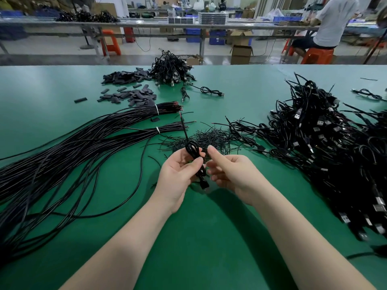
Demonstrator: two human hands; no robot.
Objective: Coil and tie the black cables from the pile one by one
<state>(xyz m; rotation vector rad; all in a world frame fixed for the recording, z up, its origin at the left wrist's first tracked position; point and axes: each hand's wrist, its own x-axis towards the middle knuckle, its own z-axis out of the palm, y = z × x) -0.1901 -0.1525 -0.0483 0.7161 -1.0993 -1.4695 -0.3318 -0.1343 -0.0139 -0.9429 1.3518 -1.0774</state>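
Observation:
My left hand holds a coiled black cable between thumb and fingers, above the green table. The cable's loop sticks up past my fingertips, its plug end hangs below, and one loose end rises toward the far side. My right hand is just right of the coil with its fingers loosely curled and the forefinger raised; I cannot tell whether it pinches anything. A heap of thin black ties lies right behind my hands. The pile of long black cables spreads to the left.
A big heap of coiled cables with USB plugs fills the right side. Further back lie black sleeve pieces, a smaller cable heap and a single coiled cable. A person sits at a bench beyond the green table.

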